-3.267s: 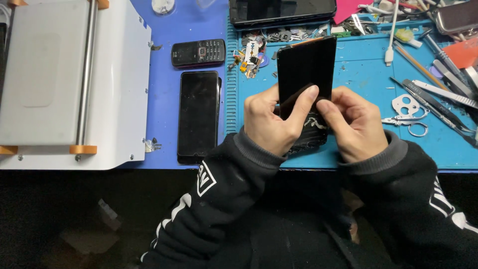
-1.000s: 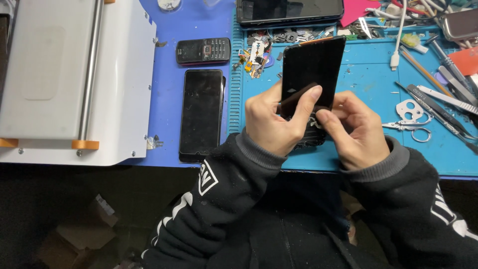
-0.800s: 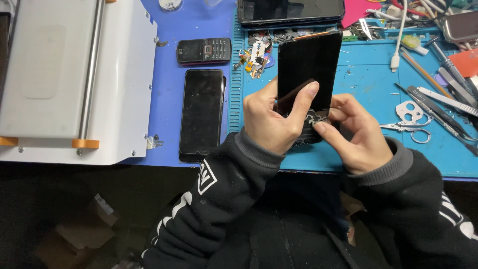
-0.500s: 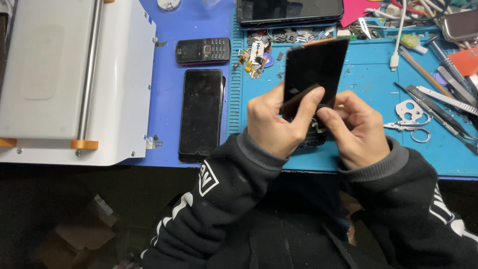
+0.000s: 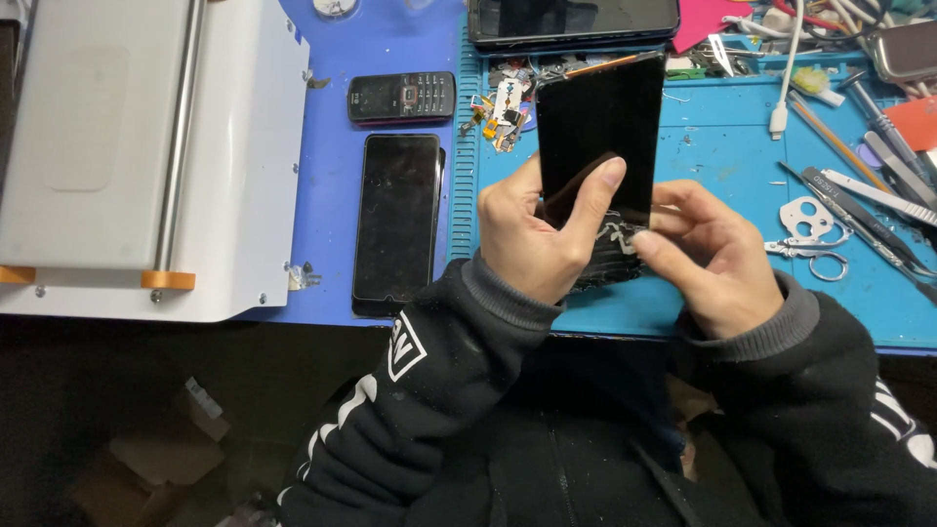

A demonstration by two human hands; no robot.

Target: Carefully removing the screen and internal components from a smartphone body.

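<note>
My left hand (image 5: 532,239) grips a black glass screen panel (image 5: 600,137) by its lower left edge, thumb laid across the face, so the panel stands tilted up over the blue work mat (image 5: 722,156). My right hand (image 5: 712,254) pinches in at the panel's lower right corner, fingertips closed on the broken dark assembly (image 5: 607,263) that sits under it; I cannot tell exactly what the fingertips hold there.

At ten o'clock from my hands a black smartphone (image 5: 395,224) lies face up on the purple mat (image 5: 332,146), and at its twelve o'clock is a small black keypad phone (image 5: 401,97) lying sideways. Farther toward nine o'clock stands a white boxy machine (image 5: 146,156) with a metal bar along its top and an orange tab low on its front. At twelve o'clock from the panel lies a larger dark device (image 5: 573,20), with a heap of small loose parts (image 5: 503,102) at its seven o'clock.

At three o'clock lie small scissors (image 5: 810,259), tweezers and thin tools (image 5: 859,200), and a white cable (image 5: 786,68). A pink sheet (image 5: 708,18) shows at one o'clock. The bench edge runs below my sleeves, with dark floor under it and a cardboard scrap (image 5: 166,449) at seven o'clock.
</note>
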